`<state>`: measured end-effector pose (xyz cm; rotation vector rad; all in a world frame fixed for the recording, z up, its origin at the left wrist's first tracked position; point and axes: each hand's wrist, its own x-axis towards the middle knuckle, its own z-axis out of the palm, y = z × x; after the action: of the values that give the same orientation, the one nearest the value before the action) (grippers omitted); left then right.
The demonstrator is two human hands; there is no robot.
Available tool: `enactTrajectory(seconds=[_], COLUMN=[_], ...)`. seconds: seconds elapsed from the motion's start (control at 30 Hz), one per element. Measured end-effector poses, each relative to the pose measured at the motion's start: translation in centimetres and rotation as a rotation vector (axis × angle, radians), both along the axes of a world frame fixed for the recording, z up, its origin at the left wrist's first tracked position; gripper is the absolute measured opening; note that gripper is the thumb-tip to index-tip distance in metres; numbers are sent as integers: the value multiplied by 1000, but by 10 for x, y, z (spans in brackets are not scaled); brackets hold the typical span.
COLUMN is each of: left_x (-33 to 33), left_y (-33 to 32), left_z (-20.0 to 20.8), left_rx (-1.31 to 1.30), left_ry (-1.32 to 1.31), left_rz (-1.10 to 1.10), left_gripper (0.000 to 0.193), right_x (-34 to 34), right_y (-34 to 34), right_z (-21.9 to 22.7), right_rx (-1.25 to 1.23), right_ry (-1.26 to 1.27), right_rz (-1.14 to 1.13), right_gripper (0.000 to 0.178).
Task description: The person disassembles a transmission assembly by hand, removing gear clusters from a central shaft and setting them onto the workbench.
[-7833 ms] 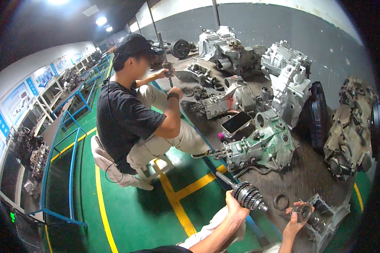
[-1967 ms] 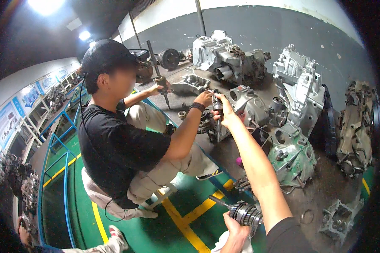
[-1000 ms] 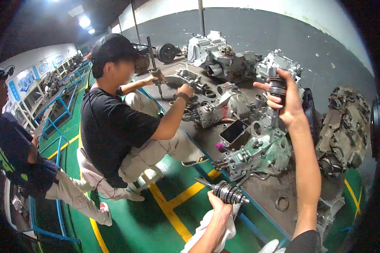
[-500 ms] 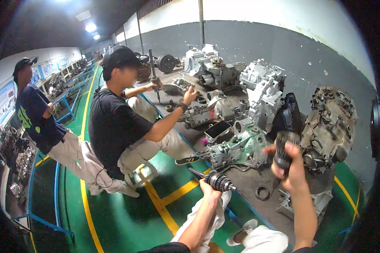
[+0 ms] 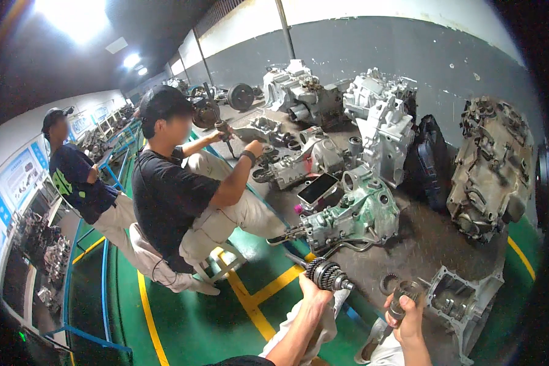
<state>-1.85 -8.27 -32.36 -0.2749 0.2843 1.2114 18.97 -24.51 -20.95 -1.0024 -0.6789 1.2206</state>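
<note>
Dark worktop (image 5: 424,232): green-stained gearbox (image 5: 366,210), tall silver gearbox (image 5: 381,137), brownish casing (image 5: 489,168), metal ring (image 5: 389,276); open housing (image 5: 436,294) near corner.

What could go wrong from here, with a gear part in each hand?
1. Drop: the left hand alone holds the gear shaft; a slip could let it fall.
2. Knock: a loose ring lies on the table near the right hand and its gear piece; a bump might shift it.
3. Damage: the phone lies close to a gearbox; a heavy part landing there could crack it.
</note>
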Motion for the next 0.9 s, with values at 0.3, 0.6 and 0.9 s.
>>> enactTrajectory(seconds=[0.3, 0.6, 0.9], left_x=[21, 23, 30], left_y=[-15, -18, -18], left_z=[46, 30, 57], left_rx=[-137, -158, -180], left_ry=[25, 108, 169], left_rz=[43, -13, 27], left_gripper=[30, 37, 25], right_x=[1, 7, 10], right_y=[14, 23, 19], right_z=[-9, -7, -11], right_rx=[-150, -100, -138], right_ry=[150, 69, 78], right_rz=[51, -57, -22], right_gripper=[36, 39, 40])
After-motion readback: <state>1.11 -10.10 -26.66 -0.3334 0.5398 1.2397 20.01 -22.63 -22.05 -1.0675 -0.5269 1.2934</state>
